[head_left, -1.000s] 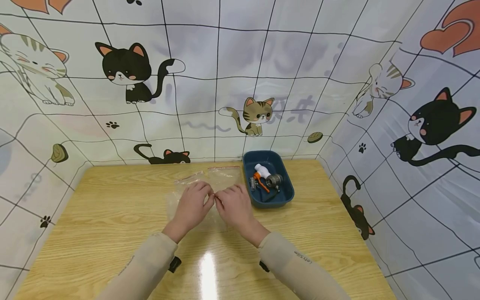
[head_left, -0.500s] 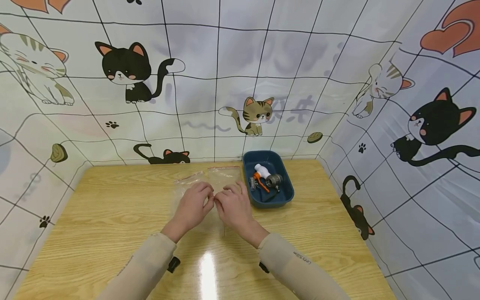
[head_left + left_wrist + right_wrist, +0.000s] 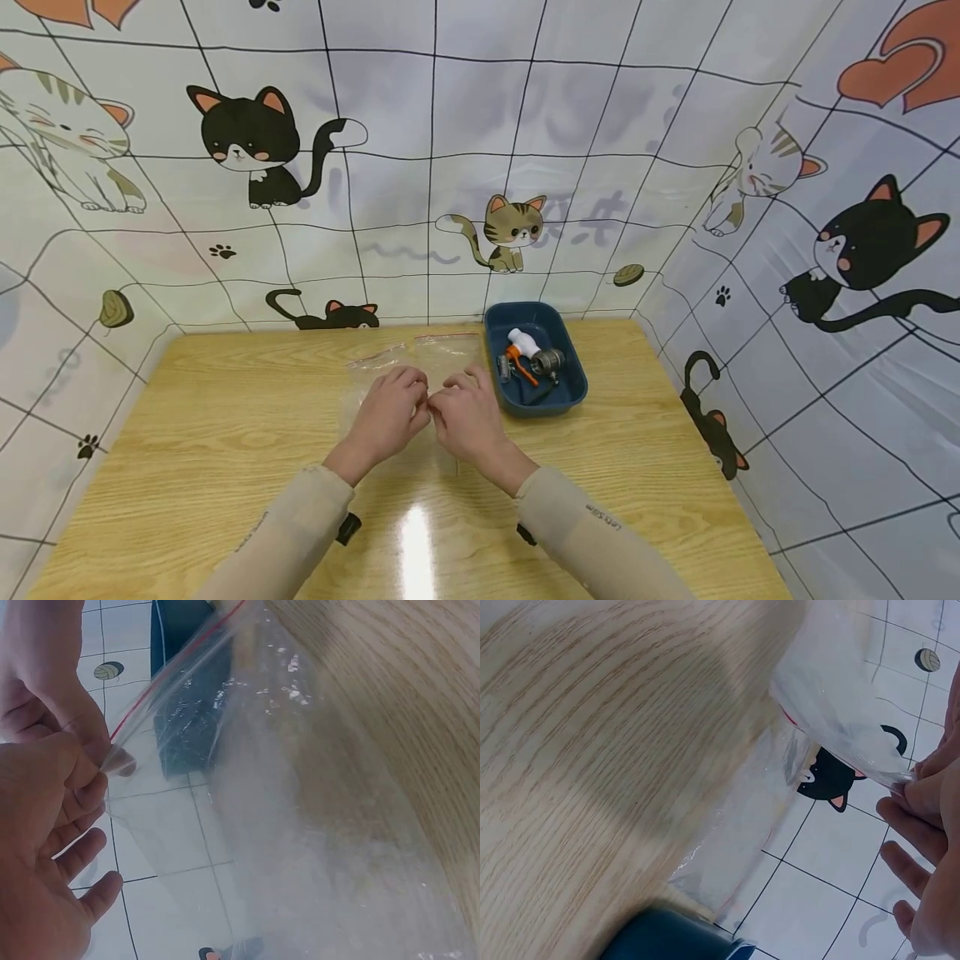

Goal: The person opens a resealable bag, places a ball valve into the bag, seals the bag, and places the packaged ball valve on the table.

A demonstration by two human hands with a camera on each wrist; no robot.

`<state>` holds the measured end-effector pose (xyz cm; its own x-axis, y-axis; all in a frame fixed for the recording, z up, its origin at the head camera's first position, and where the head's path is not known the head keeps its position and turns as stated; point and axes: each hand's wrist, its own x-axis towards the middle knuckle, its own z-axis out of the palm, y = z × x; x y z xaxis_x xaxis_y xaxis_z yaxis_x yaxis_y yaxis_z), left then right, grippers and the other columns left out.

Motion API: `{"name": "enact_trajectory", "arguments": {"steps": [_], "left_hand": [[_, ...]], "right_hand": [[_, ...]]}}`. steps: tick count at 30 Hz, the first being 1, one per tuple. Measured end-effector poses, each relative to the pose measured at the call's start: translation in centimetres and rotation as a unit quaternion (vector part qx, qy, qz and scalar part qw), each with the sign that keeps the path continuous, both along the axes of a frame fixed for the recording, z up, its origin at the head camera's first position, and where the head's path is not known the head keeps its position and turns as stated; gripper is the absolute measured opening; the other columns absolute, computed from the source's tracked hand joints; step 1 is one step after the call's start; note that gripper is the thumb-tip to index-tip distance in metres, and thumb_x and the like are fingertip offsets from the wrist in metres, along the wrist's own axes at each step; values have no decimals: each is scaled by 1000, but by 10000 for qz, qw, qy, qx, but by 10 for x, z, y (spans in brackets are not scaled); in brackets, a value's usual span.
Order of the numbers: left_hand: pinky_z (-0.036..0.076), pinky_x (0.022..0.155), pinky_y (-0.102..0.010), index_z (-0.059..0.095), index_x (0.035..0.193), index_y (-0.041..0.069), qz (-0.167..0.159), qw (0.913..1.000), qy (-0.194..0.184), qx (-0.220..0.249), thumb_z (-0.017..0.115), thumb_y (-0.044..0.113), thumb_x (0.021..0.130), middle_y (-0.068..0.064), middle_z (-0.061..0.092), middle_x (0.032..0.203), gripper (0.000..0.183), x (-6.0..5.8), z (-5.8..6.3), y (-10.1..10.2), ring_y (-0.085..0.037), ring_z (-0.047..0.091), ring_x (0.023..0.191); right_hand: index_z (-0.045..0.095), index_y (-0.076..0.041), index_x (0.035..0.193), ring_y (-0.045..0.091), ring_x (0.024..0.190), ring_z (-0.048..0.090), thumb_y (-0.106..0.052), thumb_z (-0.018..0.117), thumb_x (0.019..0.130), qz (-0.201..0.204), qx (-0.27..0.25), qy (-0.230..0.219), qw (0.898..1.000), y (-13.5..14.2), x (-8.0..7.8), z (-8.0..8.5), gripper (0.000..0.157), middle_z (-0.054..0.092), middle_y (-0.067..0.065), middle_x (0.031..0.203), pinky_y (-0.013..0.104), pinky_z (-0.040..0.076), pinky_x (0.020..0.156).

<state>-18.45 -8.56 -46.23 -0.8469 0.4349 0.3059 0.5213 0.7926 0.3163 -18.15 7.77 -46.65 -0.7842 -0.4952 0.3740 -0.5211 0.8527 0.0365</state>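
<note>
Wood tbl (image 3: 225, 400) below; bag (image 3: 300, 825) edge btwn fingers (image 3: 75, 765).

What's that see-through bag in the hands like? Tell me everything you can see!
The bag looks like thin, clear plastic, wrinkly and shiny in spots, with a red line along its top edge. The left hand and right hand both pinch that edge, and the rest hangs down over the wooden-looking table. Things show through it, like the blue tray. I see nothing inside, and can't tell whether it's open or touches the table.
</note>
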Motion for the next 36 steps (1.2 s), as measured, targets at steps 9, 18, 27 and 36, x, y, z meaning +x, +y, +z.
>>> {"name": "enact_trajectory", "arguments": {"steps": [9,18,27,36], "left_hand": [[44,98,-52,52,65,18,152,9998,-59,83,64,13,79,-4,61,107,20,0,1,-3,-27,55,112],[46,89,-51,56,66,21,349,9961,-265,761,63,15,80,-4,62,103,17,0,-2,-4,-26,55,105],[45,91,-53,58,69,19,541,9951,-203,802,62,17,83,-6,63,106,15,1,-1,-7,-28,57,108],[39,96,-56,55,79,16,942,9911,-581,741,61,46,93,-4,60,104,34,4,2,-7,-28,54,113]], "right_hand": [[75,-28,87,14,95,66,-29,65,92,-289,-635,-454,9965,2,-2,0,12,73,-12,81,44,40,104],[75,-29,97,14,89,65,-33,64,93,-323,-757,-1051,9910,-1,-1,-2,12,73,-13,86,42,43,97],[73,-24,89,12,74,63,-24,63,92,-420,-1026,-1216,9864,-2,-2,-4,10,70,-11,76,42,44,95],[72,-25,86,14,79,62,-30,62,92,-554,-875,-904,9905,-5,-1,2,13,68,-12,72,41,43,98]]}}
